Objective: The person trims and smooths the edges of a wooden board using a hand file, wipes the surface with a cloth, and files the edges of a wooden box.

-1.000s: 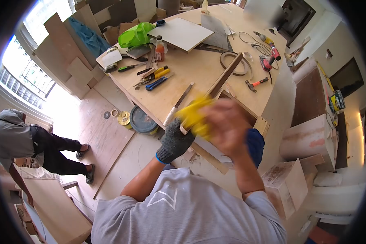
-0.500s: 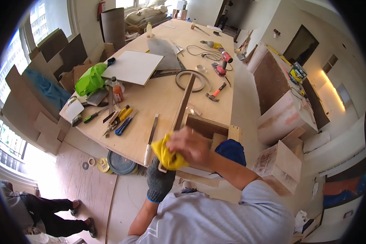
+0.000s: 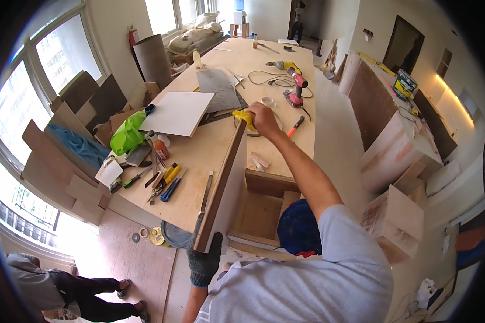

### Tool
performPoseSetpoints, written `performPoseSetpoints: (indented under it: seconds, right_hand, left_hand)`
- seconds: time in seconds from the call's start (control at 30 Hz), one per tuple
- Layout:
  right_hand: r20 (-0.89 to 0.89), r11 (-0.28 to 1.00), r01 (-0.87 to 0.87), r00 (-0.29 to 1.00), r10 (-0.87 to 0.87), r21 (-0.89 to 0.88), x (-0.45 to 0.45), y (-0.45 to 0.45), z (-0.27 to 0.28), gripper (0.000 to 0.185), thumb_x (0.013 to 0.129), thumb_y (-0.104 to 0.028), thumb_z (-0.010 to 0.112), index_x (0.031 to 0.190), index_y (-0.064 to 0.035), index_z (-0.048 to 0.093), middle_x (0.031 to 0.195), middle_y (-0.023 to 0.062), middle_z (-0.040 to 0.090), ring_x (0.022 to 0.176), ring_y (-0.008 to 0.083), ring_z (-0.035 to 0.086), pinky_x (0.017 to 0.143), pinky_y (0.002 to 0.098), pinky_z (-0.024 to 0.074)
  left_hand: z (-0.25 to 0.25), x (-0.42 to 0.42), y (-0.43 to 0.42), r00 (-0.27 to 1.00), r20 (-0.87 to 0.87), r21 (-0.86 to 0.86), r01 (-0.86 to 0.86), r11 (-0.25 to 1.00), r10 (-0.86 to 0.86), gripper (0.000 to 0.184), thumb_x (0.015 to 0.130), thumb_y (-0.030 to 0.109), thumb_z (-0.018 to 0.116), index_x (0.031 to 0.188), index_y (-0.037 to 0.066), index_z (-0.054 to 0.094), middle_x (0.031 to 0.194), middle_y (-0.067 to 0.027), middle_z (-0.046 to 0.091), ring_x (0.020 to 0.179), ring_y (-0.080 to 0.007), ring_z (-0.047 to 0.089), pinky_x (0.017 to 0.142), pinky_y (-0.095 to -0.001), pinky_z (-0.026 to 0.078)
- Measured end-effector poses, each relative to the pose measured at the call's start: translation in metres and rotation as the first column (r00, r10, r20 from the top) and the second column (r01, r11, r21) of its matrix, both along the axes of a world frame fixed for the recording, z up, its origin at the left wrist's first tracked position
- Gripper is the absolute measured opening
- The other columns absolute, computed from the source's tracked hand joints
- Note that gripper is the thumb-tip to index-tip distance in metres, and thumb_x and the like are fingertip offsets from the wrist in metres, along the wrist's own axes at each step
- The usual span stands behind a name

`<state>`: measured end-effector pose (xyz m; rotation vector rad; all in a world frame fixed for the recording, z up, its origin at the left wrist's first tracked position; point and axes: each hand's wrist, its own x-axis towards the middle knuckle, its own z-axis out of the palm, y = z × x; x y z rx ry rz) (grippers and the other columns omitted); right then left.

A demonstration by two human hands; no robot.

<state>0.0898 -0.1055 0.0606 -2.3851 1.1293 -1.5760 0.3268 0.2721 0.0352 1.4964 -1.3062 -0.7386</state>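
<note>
A long board (image 3: 221,188) with a dark brown edge stands on its side, slanting from near my body toward the middle of the wooden table (image 3: 194,156). My left hand (image 3: 205,258), in a dark grey glove, grips the board's near end. At the far end, my bare right hand (image 3: 263,119) is closed on a yellow cloth (image 3: 244,118), pressed on the board's edge. Left of the board lies a long flat tool (image 3: 206,191). An open wooden box (image 3: 258,210) and a dark blue cap (image 3: 299,228) are on the right.
Cutters (image 3: 170,175), a blue knife (image 3: 171,189), an orange bottle (image 3: 160,148) and a white panel (image 3: 178,113) lie left. A red drill (image 3: 295,89) and a hammer (image 3: 295,126) are beyond the board. Another person (image 3: 64,290) stands at the lower left.
My right hand has moved with the yellow cloth from the board's near end to its far end. The board now shows its broad white side. The view has shifted.
</note>
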Motion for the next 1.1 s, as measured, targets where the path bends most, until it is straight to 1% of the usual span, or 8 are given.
performPoseSetpoints:
  seconds: [0.07,0.1,0.17,0.37,0.6,0.67,0.77,1.1]
  right_hand:
    - [0.062,0.968,0.172,0.981,-0.186,0.184,-0.02,-0.028,-0.022,0.014,0.092,-0.012,0.068,0.095,0.0014,0.071,0.094,0.0139,0.071,0.078,0.0253,0.068,0.073,0.035,0.0545]
    - [0.347,0.951,0.003,0.931,-0.116,0.31,-0.026,-0.037,-0.022,0.016,0.094,-0.013,0.067,0.097,0.0016,0.07,0.095,0.0127,0.071,0.077,0.0233,0.069,0.072,0.0338,0.0551]
    - [0.805,0.821,-0.403,0.582,-0.11,0.404,-0.036,-0.044,-0.033,0.018,0.097,-0.016,0.066,0.1,0.0021,0.069,0.096,0.0103,0.072,0.076,0.0193,0.069,0.071,0.0313,0.0562]
    - [0.945,0.682,-0.693,0.327,0.005,0.236,-0.042,-0.013,-0.006,0.02,0.098,-0.015,0.064,0.107,0.0021,0.067,0.098,0.0087,0.071,0.087,0.017,0.069,0.08,0.0295,0.0559]
    - [0.752,0.644,-0.631,0.646,0.128,0.433,-0.004,0.023,-0.002,0.02,0.096,-0.019,0.069,0.109,-0.0032,0.068,0.096,0.0017,0.07,0.082,0.0085,0.065,0.072,0.0222,0.0504]
    - [0.711,0.634,-0.597,0.696,0.104,0.492,0.004,0.034,0.002,0.02,0.097,-0.017,0.068,0.112,-0.004,0.068,0.096,-0.0005,0.069,0.083,0.0051,0.062,0.07,0.0192,0.0473]
    - [0.671,0.673,-0.573,0.726,0.152,0.467,0.01,0.035,0.0,0.021,0.097,-0.015,0.067,0.114,-0.0023,0.067,0.097,-0.0001,0.068,0.088,0.0061,0.062,0.076,0.0198,0.0486]
    - [0.415,0.819,-0.31,0.905,0.097,0.484,0.015,0.043,0.002,0.02,0.097,-0.012,0.066,0.113,-0.0015,0.07,0.097,0.0025,0.07,0.09,0.0095,0.062,0.082,0.0255,0.0491]
  left_hand:
    - [0.0,-0.002,-0.002,0.999,0.04,-0.071,-0.013,0.997,0.016,0.041,0.089,0.011,0.073,0.126,-0.005,0.061,0.108,-0.0196,0.071,0.098,-0.0234,0.069,0.086,-0.0349,0.053]
    - [0.0,-0.003,-0.003,0.999,0.04,-0.087,-0.028,0.996,0.032,0.042,0.089,0.011,0.073,0.126,-0.005,0.061,0.108,-0.0196,0.071,0.098,-0.0236,0.069,0.086,-0.0349,0.053]
    - [0.008,-0.006,-0.001,0.999,-0.01,-0.052,-0.038,0.998,0.038,0.043,0.088,0.01,0.074,0.127,-0.005,0.06,0.109,-0.0192,0.072,0.098,-0.0236,0.069,0.086,-0.0353,0.053]
    - [-0.007,0.003,0.001,0.998,-0.014,0.052,-0.066,0.996,0.067,0.048,0.087,0.009,0.074,0.13,-0.005,0.059,0.119,-0.0198,0.069,0.108,-0.0222,0.067,0.092,-0.0348,0.051]
    - [-0.003,0.001,0.002,0.998,0.012,0.026,-0.059,0.998,0.059,0.049,0.087,0.009,0.074,0.131,-0.006,0.058,0.124,-0.021,0.067,0.112,-0.024,0.066,0.095,-0.036,0.05]
    - [-0.001,0.0,0.001,0.997,0.024,0.004,-0.069,0.998,0.069,0.048,0.087,0.009,0.074,0.13,-0.006,0.058,0.123,-0.0211,0.067,0.112,-0.0242,0.066,0.095,-0.0361,0.05]
    - [-0.006,0.0,-0.002,0.977,0.167,-0.173,-0.104,0.979,0.134,0.035,0.087,0.011,0.075,0.117,-0.003,0.066,0.097,-0.0173,0.073,0.089,-0.027,0.073,0.078,-0.0386,0.056]
    - [-0.006,-0.002,-0.002,0.983,0.094,-0.125,-0.143,0.982,0.156,0.026,0.086,0.013,0.076,0.107,-0.001,0.07,0.091,-0.0148,0.074,0.084,-0.0253,0.074,0.075,-0.0375,0.057]
